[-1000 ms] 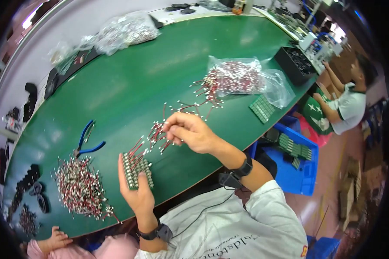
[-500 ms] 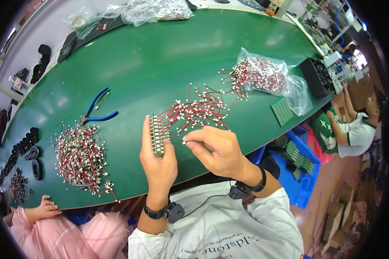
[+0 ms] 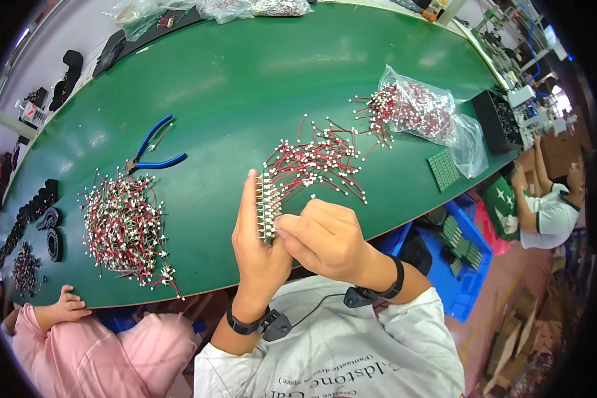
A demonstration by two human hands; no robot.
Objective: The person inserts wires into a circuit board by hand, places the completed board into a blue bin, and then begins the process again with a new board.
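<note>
My left hand (image 3: 259, 262) is wrapped around a narrow green circuit board (image 3: 267, 205), held upright with a row of pale connectors and thin pins along it. My right hand (image 3: 325, 242) is in a pinch at the board's lower end, close to the left thumb. Its fingertips mostly cover the small white connector they hold. Just beyond the board lies a loose spread of red wire leads (image 3: 318, 159) with white connector ends.
Blue-handled cutters (image 3: 162, 162) lie beside a dense wire-lead pile (image 3: 123, 229) at left. A clear bag of leads (image 3: 421, 113), a green board panel (image 3: 443, 169) and a black bin (image 3: 496, 121) stand right. A blue crate (image 3: 467, 285) sits below. A co-worker's hand (image 3: 69, 306) rests at the left edge.
My right hand has brought the small white connector left and down onto the board's lower end. In the picture, my left hand and the board sit farther right.
</note>
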